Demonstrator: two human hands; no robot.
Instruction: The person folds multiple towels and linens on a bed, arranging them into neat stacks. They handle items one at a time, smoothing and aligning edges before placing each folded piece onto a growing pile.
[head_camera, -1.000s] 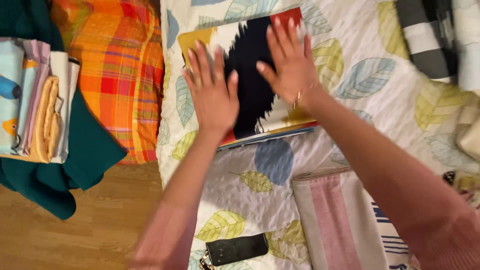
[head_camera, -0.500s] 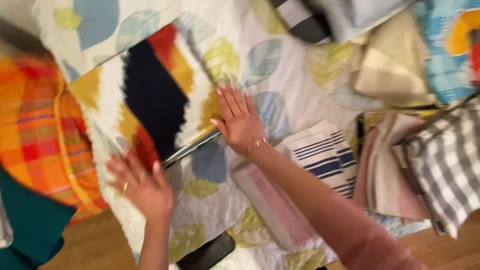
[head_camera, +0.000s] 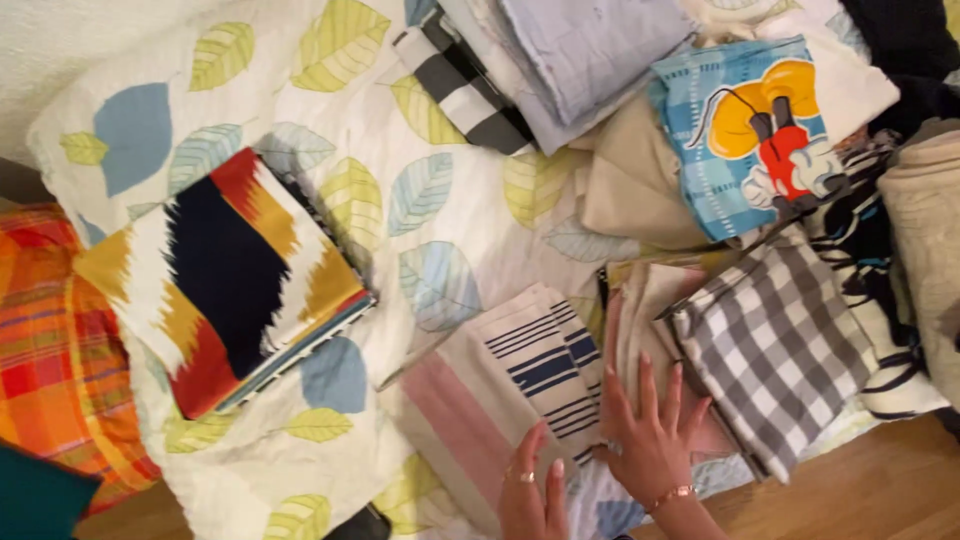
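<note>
A folded striped cloth (head_camera: 520, 385), pink at one end and with dark blue lines at the other, is laid near the front edge of a leaf-print quilt (head_camera: 440, 210). The left hand (head_camera: 530, 500) is set flat at its near end, fingers straight and close together, with nothing held. The right hand (head_camera: 650, 440) is spread wide, fingers apart, and is pressed where the striped cloth meets a pale pink folded cloth (head_camera: 645, 320) just beside it. Nothing is gripped by it either. The hands seem to be kept flat so the folds are pushed down smooth.

A grey checked cloth (head_camera: 775, 345) is laid partly over the pink one, toward the right edge. Behind it, a blue cloth with a cartoon picture (head_camera: 750, 130) is piled on a beige cloth (head_camera: 630, 190) near the far right corner. A black and white striped cloth (head_camera: 465, 85) is tucked under pale sheets at the far edge.

Well apart, by the left edge, a neatly folded cloth with a zigzag pattern (head_camera: 225, 275) in navy, red and yellow is placed alone. An orange plaid cloth (head_camera: 50, 350) is seen past that edge.
</note>
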